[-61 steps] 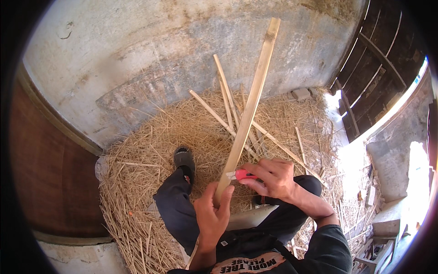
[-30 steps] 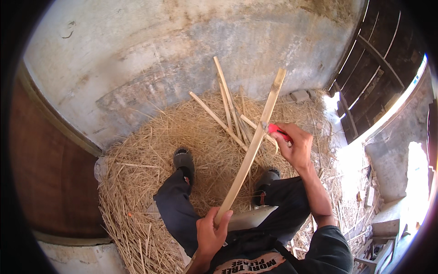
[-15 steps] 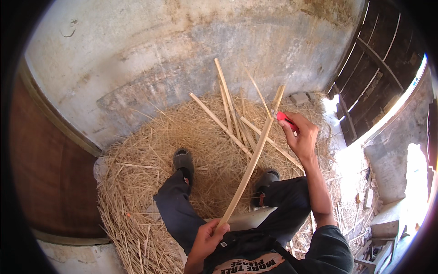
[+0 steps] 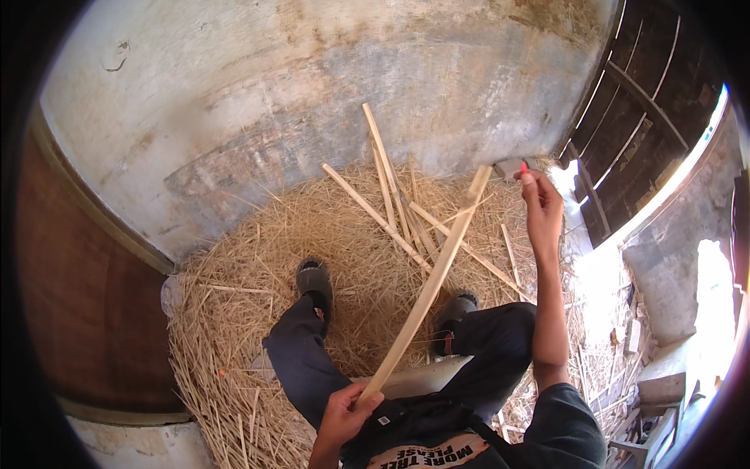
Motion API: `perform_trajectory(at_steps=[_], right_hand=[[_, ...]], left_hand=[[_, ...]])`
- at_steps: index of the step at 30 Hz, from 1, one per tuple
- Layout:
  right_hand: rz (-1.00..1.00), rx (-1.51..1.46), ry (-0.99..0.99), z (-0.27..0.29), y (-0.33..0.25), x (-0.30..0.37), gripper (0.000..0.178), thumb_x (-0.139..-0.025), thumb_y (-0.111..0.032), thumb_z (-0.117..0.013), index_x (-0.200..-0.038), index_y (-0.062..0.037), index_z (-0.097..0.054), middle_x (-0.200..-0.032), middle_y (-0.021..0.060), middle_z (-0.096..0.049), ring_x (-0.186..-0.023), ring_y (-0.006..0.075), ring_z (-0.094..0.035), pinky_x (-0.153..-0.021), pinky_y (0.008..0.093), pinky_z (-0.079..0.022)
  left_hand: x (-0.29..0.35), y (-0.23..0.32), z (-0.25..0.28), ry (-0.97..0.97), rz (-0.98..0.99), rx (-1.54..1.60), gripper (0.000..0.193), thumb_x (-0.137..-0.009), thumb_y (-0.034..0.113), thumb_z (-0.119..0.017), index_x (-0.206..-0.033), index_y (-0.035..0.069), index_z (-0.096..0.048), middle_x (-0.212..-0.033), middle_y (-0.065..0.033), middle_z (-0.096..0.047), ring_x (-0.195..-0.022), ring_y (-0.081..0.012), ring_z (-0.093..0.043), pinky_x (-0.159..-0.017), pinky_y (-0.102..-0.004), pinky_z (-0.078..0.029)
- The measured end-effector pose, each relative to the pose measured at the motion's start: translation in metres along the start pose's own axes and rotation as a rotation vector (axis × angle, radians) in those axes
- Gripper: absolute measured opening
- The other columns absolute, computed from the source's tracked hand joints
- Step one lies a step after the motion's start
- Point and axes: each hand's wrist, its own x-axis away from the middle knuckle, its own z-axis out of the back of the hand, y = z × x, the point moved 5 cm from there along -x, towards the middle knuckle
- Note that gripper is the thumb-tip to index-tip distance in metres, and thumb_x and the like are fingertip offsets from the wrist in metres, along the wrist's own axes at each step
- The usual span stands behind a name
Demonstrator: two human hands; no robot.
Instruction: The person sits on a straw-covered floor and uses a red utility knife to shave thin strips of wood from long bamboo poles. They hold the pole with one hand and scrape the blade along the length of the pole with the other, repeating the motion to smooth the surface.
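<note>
A long pale split-bamboo strip [image 4: 428,295] slants up and to the right in front of me. My left hand [image 4: 344,412] is closed around its near end, close to my lap. Off to the right of the strip's far end, my right hand [image 4: 543,209] is closed on a red-handled utility knife [image 4: 524,167]. Only a little of the red handle shows past the fingers, and the blade cannot be made out. Knife and strip are apart. A thin shaving [image 4: 472,209] lies across the strip's far part or just over it.
Several pale bamboo strips [image 4: 375,209] lie ahead, some against the stained wall [image 4: 312,102]. Shavings [image 4: 226,313] cover the floor around my boots [image 4: 314,275]. A dark slatted wooden panel [image 4: 652,102] stands at right, a brown panel [image 4: 94,289] at left.
My right hand with the utility knife has moved up and right, off the strip. The long shaving at the strip's far end has dropped lower. The strip's far end sits slightly lower.
</note>
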Motion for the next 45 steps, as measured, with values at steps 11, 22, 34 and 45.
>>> perform_trajectory(at_steps=[11, 22, 34, 45], right_hand=[[0.024, -0.132, -0.351, -0.04, -0.028, 0.036, 0.045, -0.085, -0.018, -0.091, -0.127, -0.0076, -0.078, -0.087, -0.0029, -0.069, -0.067, 0.0047, -0.049, -0.063, 0.0233, -0.041], [0.272, -0.019, -0.104, -0.041, -0.03, 0.039, 0.024, -0.084, -0.015, -0.092, -0.104, -0.0048, -0.084, -0.085, 0.0046, -0.075, -0.066, 0.0107, -0.058, -0.063, 0.029, -0.045], [0.113, -0.059, -0.208, -0.048, -0.023, 0.039, 0.014, -0.094, -0.01, -0.081, -0.102, 0.0006, -0.078, -0.08, 0.0062, -0.068, -0.071, 0.0127, -0.058, -0.067, 0.0308, -0.047], [0.139, -0.125, -0.298, -0.055, -0.024, 0.051, 0.013, -0.097, -0.01, -0.078, -0.104, 0.0003, -0.076, -0.084, 0.006, -0.07, -0.076, 0.012, -0.059, -0.072, 0.0314, -0.049]], left_hand=[[-0.014, 0.018, 0.009, 0.282, -0.257, -0.41, 0.018, -0.097, 0.014, -0.082, -0.099, -0.003, -0.073, -0.067, -0.0028, -0.067, -0.064, 0.0004, -0.055, -0.054, -0.0229, -0.041], [-0.016, 0.017, 0.0, 0.247, -0.265, -0.385, 0.019, -0.097, 0.014, -0.083, -0.1, -0.002, -0.073, -0.069, -0.0046, -0.07, -0.065, -0.0006, -0.058, -0.055, -0.0231, -0.044], [-0.022, 0.01, -0.002, 0.094, -0.17, -0.528, 0.029, -0.099, 0.027, -0.081, -0.107, 0.0, -0.072, -0.077, -0.0119, -0.075, -0.066, -0.0163, -0.074, -0.061, -0.0317, -0.052], [-0.052, 0.04, -0.036, 0.027, -0.279, -0.257, 0.037, -0.102, 0.014, -0.074, -0.132, -0.004, -0.061, -0.095, -0.0105, -0.076, -0.074, -0.0106, -0.072, -0.066, -0.0255, -0.056]])
